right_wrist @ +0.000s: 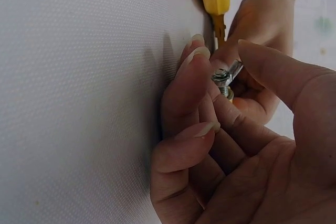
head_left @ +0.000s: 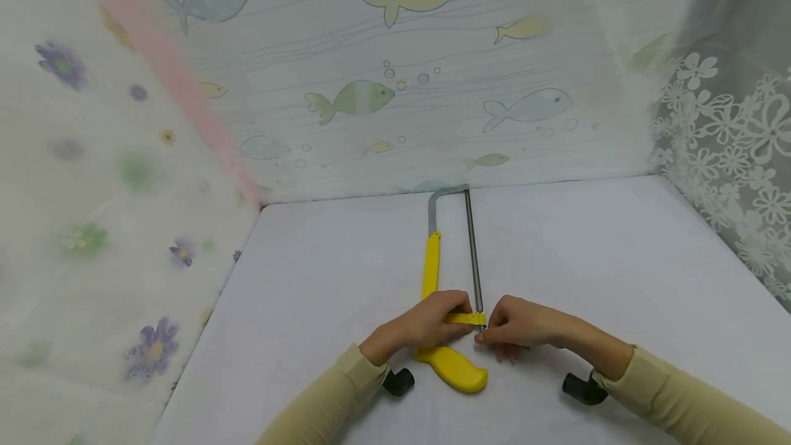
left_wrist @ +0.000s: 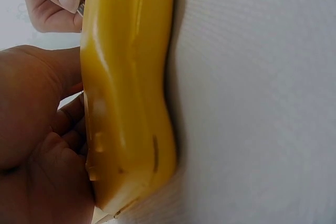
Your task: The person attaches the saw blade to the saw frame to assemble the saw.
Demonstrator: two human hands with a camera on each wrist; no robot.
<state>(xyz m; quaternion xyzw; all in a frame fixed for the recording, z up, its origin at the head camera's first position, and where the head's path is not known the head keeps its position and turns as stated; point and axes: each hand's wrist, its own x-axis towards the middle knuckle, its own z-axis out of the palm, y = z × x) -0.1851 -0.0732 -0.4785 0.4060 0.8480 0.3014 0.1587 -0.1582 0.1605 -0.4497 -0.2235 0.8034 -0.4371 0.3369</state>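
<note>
Sleeves: tan cuffs on both forearms, the left sleeve [head_left: 327,397] coming in from 7 o'clock, the right sleeve [head_left: 686,390] from 4; a small black object [head_left: 398,382] sits beneath the left cuff, another black object [head_left: 583,389] beneath the right (12 o'clock lies away from the person).
Yellow handle [head_left: 457,371]: nearest part of the hacksaw [head_left: 431,259], its butt swinging out toward 4 o'clock; in the left wrist view it rests against the white cloth.
Left hand [head_left: 429,320]: reaches over the frame just beyond the handle, fingers and thumb gripping the yellow arm [head_left: 466,318], which sticks out toward 3.
Right hand [head_left: 531,325]: at 3 o'clock of that arm, fingers curled in, thumb and fingers pinching a small metal wing nut [right_wrist: 229,75] at the blade's near end.
Blade [head_left: 473,253]: dark and straight, running from the yellow arm to the far tip, aimed a touch left of 12; which way its teeth face is too small to tell.
Hacksaw's lie: on the bench [head_left: 309,280], mid-width, long axis near to far; handle toward 6, nose toward 12, frame back on the blade's 9 o'clock side.
Grey bow [head_left: 432,215]: rises out of the yellow back, then bends toward 3 to meet the blade near the bench's far edge.
Backdrop: fish-print cloth [head_left: 445,53] at 12, flower-print cloth [head_left: 111,156] at 10, white floral lace [head_left: 729,136] at 2.
</note>
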